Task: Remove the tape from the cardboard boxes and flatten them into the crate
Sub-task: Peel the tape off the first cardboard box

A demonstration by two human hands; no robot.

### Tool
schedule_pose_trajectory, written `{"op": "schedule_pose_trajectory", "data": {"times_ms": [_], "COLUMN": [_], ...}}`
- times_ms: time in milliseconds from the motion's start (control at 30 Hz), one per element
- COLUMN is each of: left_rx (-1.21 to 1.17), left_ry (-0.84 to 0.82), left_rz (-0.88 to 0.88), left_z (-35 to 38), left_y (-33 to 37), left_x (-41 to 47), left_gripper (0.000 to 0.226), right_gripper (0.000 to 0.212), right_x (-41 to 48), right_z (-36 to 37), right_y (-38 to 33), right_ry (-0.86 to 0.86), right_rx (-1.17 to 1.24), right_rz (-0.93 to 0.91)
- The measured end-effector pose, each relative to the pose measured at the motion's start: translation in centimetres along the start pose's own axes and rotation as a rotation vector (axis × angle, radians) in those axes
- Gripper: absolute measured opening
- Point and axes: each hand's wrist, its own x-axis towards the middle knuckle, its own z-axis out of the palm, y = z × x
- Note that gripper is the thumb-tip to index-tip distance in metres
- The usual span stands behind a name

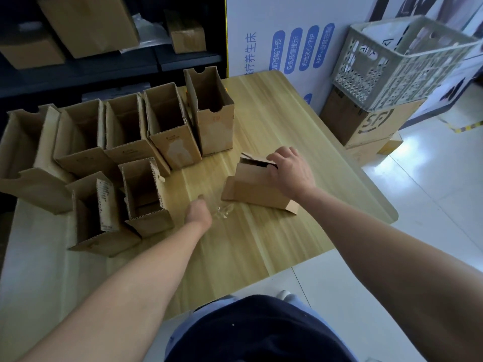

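**Q:** Which item is the subject, and where is it?

**A:** The cardboard box (257,186), plain brown, with no print that I can read. It lies low on the wooden table (300,121), right of centre, one flap spread flat toward the near-right. My right hand (291,173) grasps it from above, fingers curled over its far top edge.

**Q:** And the other hand?

**A:** My left hand (198,212) is over the table just left of the box, its back to the camera. A crumpled strip of clear tape (222,211) sits at its right side. The fingers are hidden, so I cannot tell whether they hold the tape.

**Q:** What surrounds these?

**A:** The open boxes (167,126) stand upright in rows on the left and far-left of the table, tops open. Their small printed marks are too small to read.

**Q:** Any legible writing?

**A:** Off the far-right of the table, the pale perforated crate (402,64) rests tilted on a large carton (366,121) bearing a dark round "SF" logo. Behind them, the white wall panel (261,24) carries the blue characters "养生床" and, in one blue label, "APP".
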Motion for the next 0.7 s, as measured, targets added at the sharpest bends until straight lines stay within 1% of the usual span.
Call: {"op": "schedule_pose_trajectory", "data": {"times_ms": [33, 100, 167, 233, 267, 333, 367, 433, 500, 533, 567, 600, 633, 700], "left_rx": [0.005, -0.025, -0.18, -0.435, -0.521, -0.622, -0.635, -0.591, -0.535, -0.541, -0.556, -0.567, -0.582, -0.633], "left_ry": [-0.002, -0.037, -0.129, -0.249, -0.285, -0.304, -0.279, -0.142, 0.014, 0.059, 0.071, 0.056, 0.011, -0.112], "left_rz": [-0.021, -0.111, -0.235, -0.351, -0.389, -0.428, -0.432, -0.382, -0.251, -0.173, -0.092, -0.023, 0.012, -0.023], "left_z": [0.0, -0.7, -1.8, -3.1, -3.5, -3.8, -3.9, -4.1, -4.7, -5.1, -5.5, -5.7, -5.8, -5.7], "left_y": [0.2, 0.8, 1.2, 1.5, 1.5, 1.7, 2.0, 2.9, 4.7, 5.9, 7.2, 8.6, 9.8, 11.7], "left_x": [-0.2, -0.3, -0.2, -0.6, -0.9, -1.6, -1.8, -1.9, -1.6, -1.3, -1.1, -1.0, -1.0, -0.9], "left_gripper": [0.028, 0.043, 0.058, 0.062, 0.063, 0.064, 0.063, 0.054, 0.037, 0.031, 0.029, 0.032, 0.041, 0.059], "right_gripper": [0.035, 0.041, 0.044, 0.044, 0.044, 0.044, 0.045, 0.049, 0.057, 0.06, 0.061, 0.061, 0.061, 0.061], "right_x": [0.3, 0.8, 1.2, 1.5, 1.6, 2.0, 2.2, 2.5, 2.7, 2.7, 2.7, 2.8, 2.8, 2.8], "right_z": [-0.1, -0.1, 0.1, 0.3, 0.3, 0.2, 0.0, -0.4, -0.8, -0.9, -1.0, -1.1, -1.1, -1.2], "right_y": [0.6, 1.5, 1.9, 2.0, 1.9, 1.8, 1.8, 1.9, 2.1, 2.1, 2.2, 2.3, 2.4, 2.7], "right_ry": [-0.027, -0.084, -0.152, -0.234, -0.267, -0.304, -0.32, -0.368, -0.423, -0.449, -0.47, -0.484, -0.488, -0.476], "right_rx": [0.0, -0.001, -0.014, -0.027, -0.027, -0.02, -0.019, -0.009, 0.021, 0.046, 0.085, 0.143, 0.213, 0.327], "right_rz": [0.025, 0.082, 0.128, 0.143, 0.142, 0.139, 0.136, 0.153, 0.21, 0.239, 0.261, 0.28, 0.303, 0.372]}}
